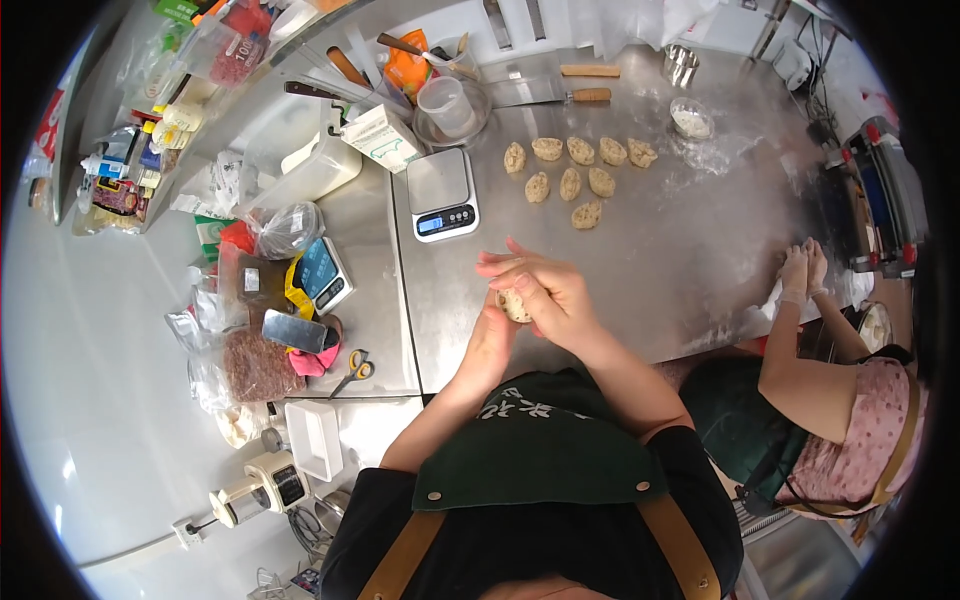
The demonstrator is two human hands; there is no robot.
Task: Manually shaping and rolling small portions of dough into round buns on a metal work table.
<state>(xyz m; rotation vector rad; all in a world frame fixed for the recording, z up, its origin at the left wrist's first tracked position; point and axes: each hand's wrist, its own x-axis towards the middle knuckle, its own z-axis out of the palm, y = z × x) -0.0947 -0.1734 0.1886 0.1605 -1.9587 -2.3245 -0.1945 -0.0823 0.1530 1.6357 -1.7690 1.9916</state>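
In front of my chest, over the near edge of the steel table, a pale, speckled piece of dough [514,306] sits between my cupped palms. My left hand [490,338] cups it from the left and below, while my right hand [556,298] curls over its top and right side. Part of the dough is hidden by my fingers. Several similar shaped dough pieces [570,184] lie in rows on the table beyond my hands. Left of those pieces stands a white kitchen scale [443,196] with a steel plate and a lit display.
A small bowl of flour [691,119], a metal cup [681,65] and wooden-handled blades [588,95] lie at the back. Scissors [354,371], a phone [294,331] and bagged goods crowd the left. A gloved co-worker [825,390] works at the right.
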